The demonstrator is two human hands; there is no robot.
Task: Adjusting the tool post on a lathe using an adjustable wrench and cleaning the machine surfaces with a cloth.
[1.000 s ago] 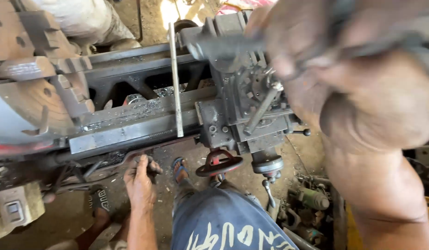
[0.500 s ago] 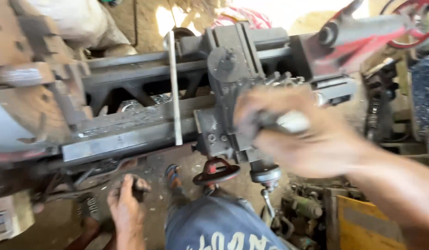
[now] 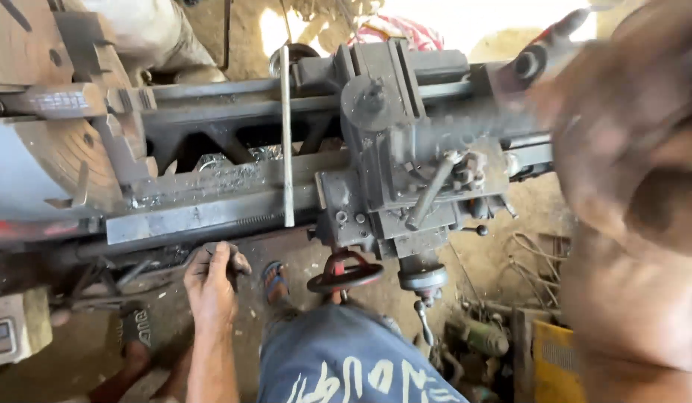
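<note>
Dirt-floored workshop, grey metal lathe [image 3: 376, 186] | left hand [image 3: 210, 287] closed on dark lever [image 3: 228, 257] under bed | right hand [image 3: 630, 149] blurred, grip cannot be told | lever best moved steadily.

You stand in a machine workshop: a heavy metal lathe [image 3: 301, 201] with chuck [image 3: 55, 149], its carriage [image 3: 406, 186] beside the chuck, a red handwheel [image 3: 346, 272], and an earthen floor [image 3: 480, 261] beneath the lathe.
</note>
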